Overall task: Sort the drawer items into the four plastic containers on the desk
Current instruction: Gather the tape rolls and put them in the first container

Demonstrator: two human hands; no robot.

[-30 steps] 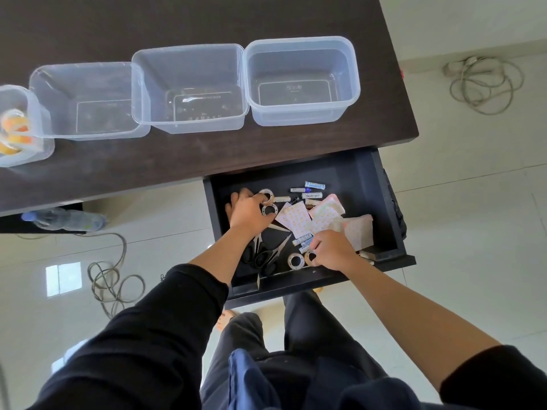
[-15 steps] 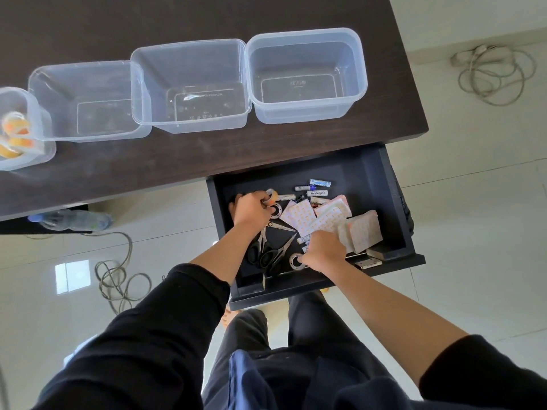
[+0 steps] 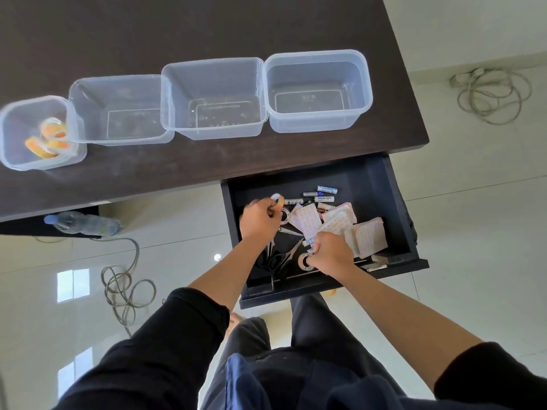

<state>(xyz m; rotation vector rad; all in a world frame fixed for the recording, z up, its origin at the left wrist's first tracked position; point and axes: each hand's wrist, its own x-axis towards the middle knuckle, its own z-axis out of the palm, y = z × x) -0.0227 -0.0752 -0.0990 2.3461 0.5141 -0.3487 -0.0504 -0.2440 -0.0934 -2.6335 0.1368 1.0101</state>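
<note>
Both my hands are inside the open black drawer (image 3: 396, 202). My left hand (image 3: 259, 221) grips a small tape roll (image 3: 278, 200) lifted near the drawer's back left; another roll (image 3: 284, 216) lies just under it. My right hand (image 3: 333, 253) pinches a tape roll (image 3: 304, 261) at the drawer's front. Between my hands lie scissors (image 3: 279, 257). Patterned paper pads (image 3: 370, 239) and batteries (image 3: 325, 190) fill the drawer's right half. Four clear plastic containers line the desk; the leftmost container (image 3: 11, 134) holds orange-cored tape rolls (image 3: 51, 139).
The other containers (image 3: 88, 93), (image 3: 183, 81), (image 3: 361, 84) hold nothing visible. They stand on the dark desk (image 3: 207, 28). A water bottle (image 3: 85, 224) lies under the desk at left. Cable coils lie on the floor at left (image 3: 124, 287) and at upper right (image 3: 491, 94).
My left hand has picked a tape roll up from the drawer's back left. My right hand has closed on the roll at the front. The camera has tilted, showing more of the desk.
</note>
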